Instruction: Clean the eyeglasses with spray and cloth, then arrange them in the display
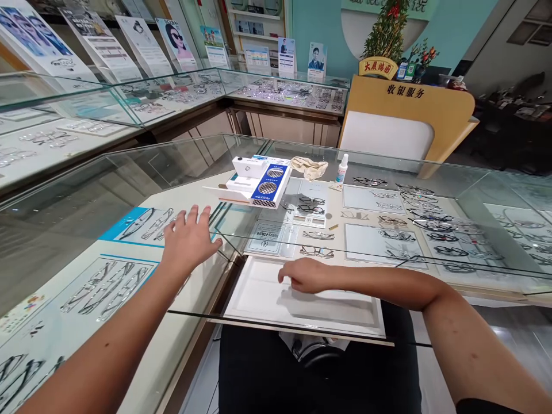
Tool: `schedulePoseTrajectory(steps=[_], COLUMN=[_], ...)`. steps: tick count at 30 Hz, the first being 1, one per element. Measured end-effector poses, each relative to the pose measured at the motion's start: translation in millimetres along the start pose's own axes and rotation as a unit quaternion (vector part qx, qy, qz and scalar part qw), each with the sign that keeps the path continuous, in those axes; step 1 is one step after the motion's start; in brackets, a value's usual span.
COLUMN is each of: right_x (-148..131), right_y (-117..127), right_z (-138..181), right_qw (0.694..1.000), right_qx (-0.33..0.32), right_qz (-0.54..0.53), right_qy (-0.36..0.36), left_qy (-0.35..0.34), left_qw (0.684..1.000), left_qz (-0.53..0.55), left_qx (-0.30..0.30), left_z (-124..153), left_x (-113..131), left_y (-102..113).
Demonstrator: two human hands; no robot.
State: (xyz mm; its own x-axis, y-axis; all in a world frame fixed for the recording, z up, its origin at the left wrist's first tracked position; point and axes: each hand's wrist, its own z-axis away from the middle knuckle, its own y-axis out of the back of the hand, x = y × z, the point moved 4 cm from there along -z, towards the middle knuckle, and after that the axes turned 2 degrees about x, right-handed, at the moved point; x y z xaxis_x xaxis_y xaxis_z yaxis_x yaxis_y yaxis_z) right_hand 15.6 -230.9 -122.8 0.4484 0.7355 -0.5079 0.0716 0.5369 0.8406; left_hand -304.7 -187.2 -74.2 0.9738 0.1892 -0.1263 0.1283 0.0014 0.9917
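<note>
My left hand (190,237) is over the glass countertop on the left, palm down with fingers spread, holding nothing. Beyond its fingertips lies an opened white and blue box (272,183) with smaller white boxes (248,168) on it. My right hand (307,275) is above a white tray (254,287) at the counter's near edge. Its fingers are curled and its index finger is bent downward, with no object showing in it. Whether it touches the glass I cannot tell. A beige cloth (311,168) and a white spray bottle (342,168) stand farther back.
Rows of eyeglasses (317,251) lie inside the glass display case (431,158). More frames (106,287) lie under the left glass. Behind are another showcase (288,95), advertising cards (176,43) and a yellow cashier desk (388,115). My legs (319,374) are under the near edge.
</note>
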Motion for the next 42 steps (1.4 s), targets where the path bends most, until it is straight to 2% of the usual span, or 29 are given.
schedulePoseTrajectory(steps=[3,5,6,8,9,10,12,14,16,18,21,24,27,29,32,34,37,39,42], right_x=[-37,-42,-34,0,24,51,106,154,188,205,210,203,182,156,95,49,-7,-31,-48], right_y=[26,62,85,135,159,180,211,225,225,220,213,213,215,212,198,183,163,154,138], right_z=[42,65,75,94,104,114,131,143,149,149,145,141,138,138,143,153,168,170,160], right_qw=[0.997,0.995,0.993,0.975,0.955,0.928,0.874,0.844,0.843,0.846,0.848,0.847,0.848,0.858,0.895,0.91,0.945,0.968,0.987], right_qx=[0.0,0.063,0.113,0.206,0.246,0.271,0.27,0.248,0.209,0.193,0.19,0.201,0.227,0.25,0.278,0.269,0.222,0.184,0.125], right_qz=[-0.036,-0.034,-0.024,0.037,0.089,0.148,0.247,0.288,0.285,0.277,0.267,0.259,0.256,0.252,0.246,0.245,0.182,0.124,0.063], right_qy=[0.074,0.068,0.035,-0.075,-0.142,-0.209,-0.319,-0.378,-0.405,-0.412,-0.417,-0.419,-0.406,-0.37,-0.248,-0.197,-0.158,-0.121,-0.072], left_qy=[-0.001,-0.003,-0.004,-0.004,-0.003,-0.002,-0.002,-0.001,-0.004,-0.007,-0.012,-0.008,-0.009,-0.013,-0.012,-0.011,-0.012,-0.013,-0.01], left_qw=[1.0,1.0,1.0,1.0,1.0,1.0,1.0,1.0,1.0,1.0,1.0,1.0,1.0,1.0,1.0,1.0,1.0,1.0,1.0], left_qz=[-0.011,-0.013,-0.014,-0.017,-0.021,-0.024,-0.026,-0.025,-0.023,-0.022,-0.017,-0.02,-0.023,-0.015,-0.002,0.001,0.002,0.004,0.014], left_qx=[-0.002,-0.001,0.0,0.002,0.002,0.002,0.004,0.008,0.01,0.007,0.004,0.002,0.001,0.001,0.004,0.005,0.007,0.01,0.011], left_z=[0,0,0,0,1,1,2,2,2,2,2,2,3,3,3,3,3,3,3], left_x=[1,2,2,3,3,4,5,5,4,4,4,4,5,5,5,4,4,4,4], left_y=[1,1,1,1,2,2,3,3,4,4,4,6,7,7,6,5,3,3,4])
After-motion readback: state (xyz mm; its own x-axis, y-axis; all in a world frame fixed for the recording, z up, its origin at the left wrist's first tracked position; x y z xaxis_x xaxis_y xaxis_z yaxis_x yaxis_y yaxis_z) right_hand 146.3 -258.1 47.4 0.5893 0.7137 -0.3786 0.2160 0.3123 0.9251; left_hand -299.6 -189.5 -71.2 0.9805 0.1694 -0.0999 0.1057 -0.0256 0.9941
